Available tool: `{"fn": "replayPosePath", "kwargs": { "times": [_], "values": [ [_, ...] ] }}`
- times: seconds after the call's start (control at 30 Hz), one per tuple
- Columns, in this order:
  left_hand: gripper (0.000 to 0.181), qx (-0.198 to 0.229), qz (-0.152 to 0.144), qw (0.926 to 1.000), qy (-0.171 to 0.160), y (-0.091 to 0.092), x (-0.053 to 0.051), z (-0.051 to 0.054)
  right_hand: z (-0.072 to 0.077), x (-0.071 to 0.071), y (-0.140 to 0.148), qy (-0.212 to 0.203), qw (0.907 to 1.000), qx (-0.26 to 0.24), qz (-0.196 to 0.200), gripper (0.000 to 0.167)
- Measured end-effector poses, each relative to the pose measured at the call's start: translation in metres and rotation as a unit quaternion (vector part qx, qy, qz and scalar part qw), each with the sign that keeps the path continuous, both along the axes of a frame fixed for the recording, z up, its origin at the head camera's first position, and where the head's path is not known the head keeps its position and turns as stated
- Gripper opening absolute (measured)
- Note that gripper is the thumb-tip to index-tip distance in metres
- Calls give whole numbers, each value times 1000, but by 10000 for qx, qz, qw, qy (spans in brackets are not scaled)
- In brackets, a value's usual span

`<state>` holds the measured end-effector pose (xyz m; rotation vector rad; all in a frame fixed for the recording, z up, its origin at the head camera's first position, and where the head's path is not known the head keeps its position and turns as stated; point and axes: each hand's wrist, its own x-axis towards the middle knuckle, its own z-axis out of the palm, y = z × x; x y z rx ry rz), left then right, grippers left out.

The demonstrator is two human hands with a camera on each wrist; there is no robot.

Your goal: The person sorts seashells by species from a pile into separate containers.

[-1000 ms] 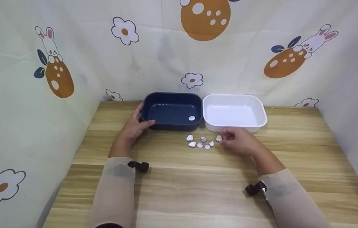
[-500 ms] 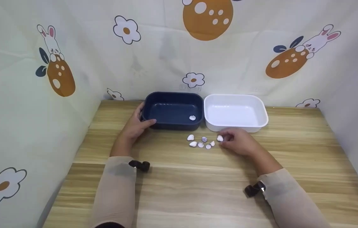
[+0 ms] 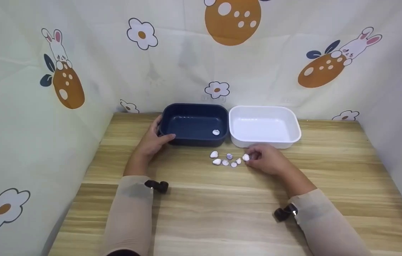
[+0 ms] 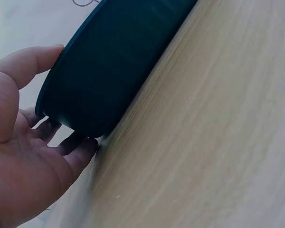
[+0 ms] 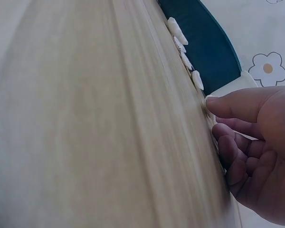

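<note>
My left hand (image 3: pixel 150 141) holds the left end of a dark blue basin (image 3: pixel 195 142), thumb on its front rim and fingers round the side. Inside that basin, near its right front corner, lies one small white shell (image 3: pixel 216 132). My right hand (image 3: pixel 266 159) pinches another white shell (image 3: pixel 246 157) between thumb and finger, low over the table in front of the white basin (image 3: pixel 283 144). Left of it lie several small shells, among them a pointed white shell (image 3: pixel 216 161) and a round greyish shell (image 3: pixel 229 156). The right wrist view shows the pinching thumb (image 5: pixel 235 104) close up.
The two basins stand side by side at the back of the wooden table (image 3: pixel 201 202), before a patterned cloth wall (image 3: pixel 172 71). No shell shows inside the white basin. Cloth walls also rise at left and right.
The shell in my right fingers has turned and shifted slightly, showing more of its white face. My left hand stays on the dark blue basin.
</note>
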<state>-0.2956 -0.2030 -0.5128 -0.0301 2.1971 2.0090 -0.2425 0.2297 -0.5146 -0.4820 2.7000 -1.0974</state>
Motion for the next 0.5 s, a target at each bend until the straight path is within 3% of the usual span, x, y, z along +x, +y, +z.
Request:
{"fn": "replayPosePath", "kwargs": {
  "times": [0.5],
  "values": [
    [105,38,-25,10000,-10,1,1,1,4,2,-3,83,9999,117,9,20]
  ]
}}
